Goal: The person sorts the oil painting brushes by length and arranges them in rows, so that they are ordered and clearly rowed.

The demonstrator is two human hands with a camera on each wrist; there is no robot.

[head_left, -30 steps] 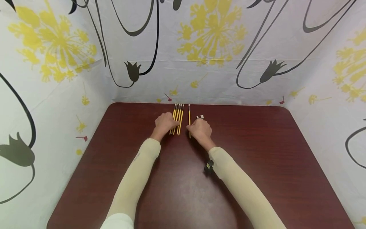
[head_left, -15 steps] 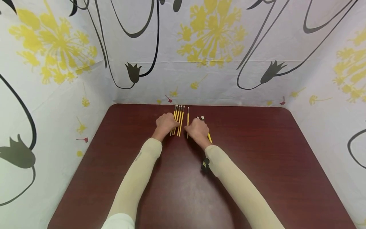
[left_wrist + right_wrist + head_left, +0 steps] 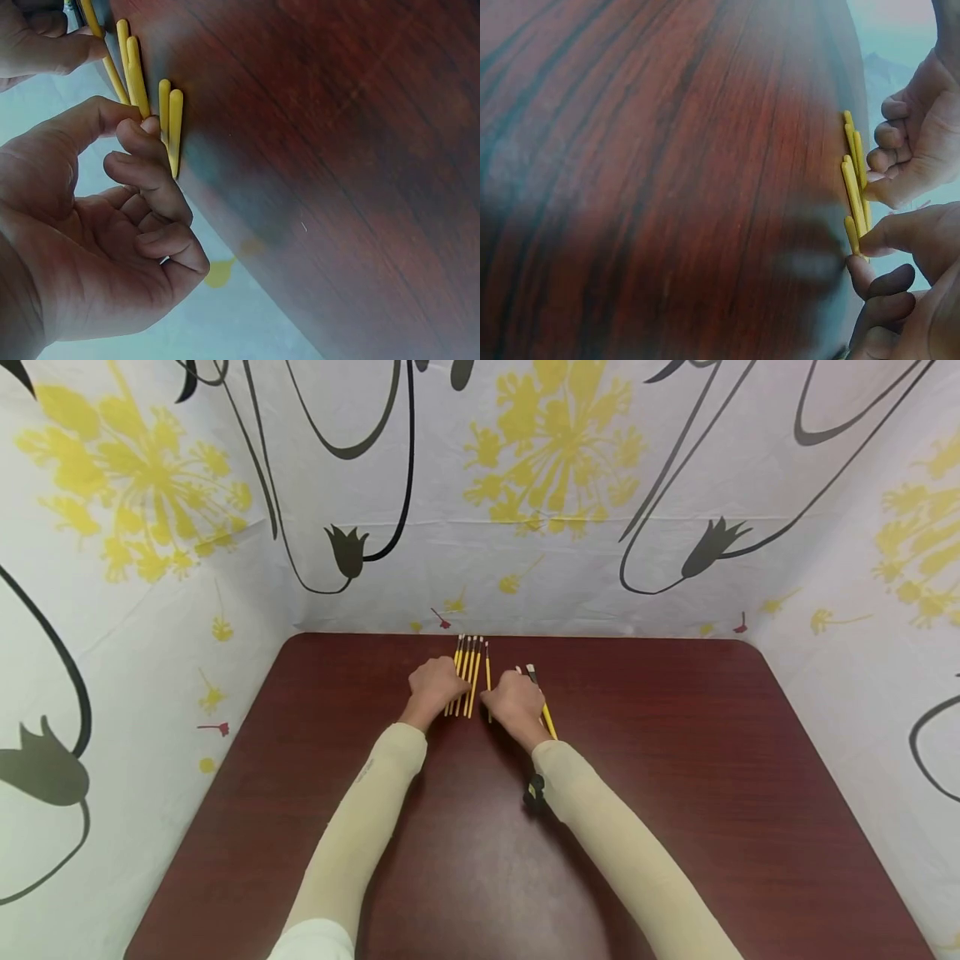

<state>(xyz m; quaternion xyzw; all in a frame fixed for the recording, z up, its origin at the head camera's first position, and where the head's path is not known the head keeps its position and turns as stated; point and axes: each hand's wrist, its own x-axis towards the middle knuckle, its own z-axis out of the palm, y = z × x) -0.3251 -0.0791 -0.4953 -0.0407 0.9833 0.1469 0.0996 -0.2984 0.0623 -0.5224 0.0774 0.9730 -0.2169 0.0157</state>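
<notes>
from the head view i see my left hand (image 3: pixel 433 687) resting on the near ends of a row of yellow brushes (image 3: pixel 466 672) that lie side by side on the dark red table (image 3: pixel 675 760), pointing toward the back wall. in the left wrist view that hand's (image 3: pixel 97 232) fingers are curled, with the thumb and forefinger tips touching the ends of the brushes (image 3: pixel 171 120); i cannot tell whether they truly pinch one or only steady the row. my right hand (image 3: pixel 514 702) sits just to the right of the row, its fingers curled around a single yellow brush (image 3: pixel 487 675) that lies parallel to the others and just beside them, a thin gap between. the right wrist view shows the thumb and forefinger of that hand (image 3: pixel 900 247) closed on the near end of this brush (image 3: pixel 852 229), with the rest of the row (image 3: pixel 855 161) just beyond and the left hand (image 3: pixel 919 142) at the far side. another yellow brush with a dark tip (image 3: pixel 542 702) lies at a slant on the table, partly under my right hand and apart from the row. both forearms wear cream sleeves (image 3: pixel 360 827), and a small black device (image 3: pixel 534 793) hangs at the right wrist. a cloth with yellow flowers and black tulips (image 3: pixel 555 452) stands around the table.
</notes>
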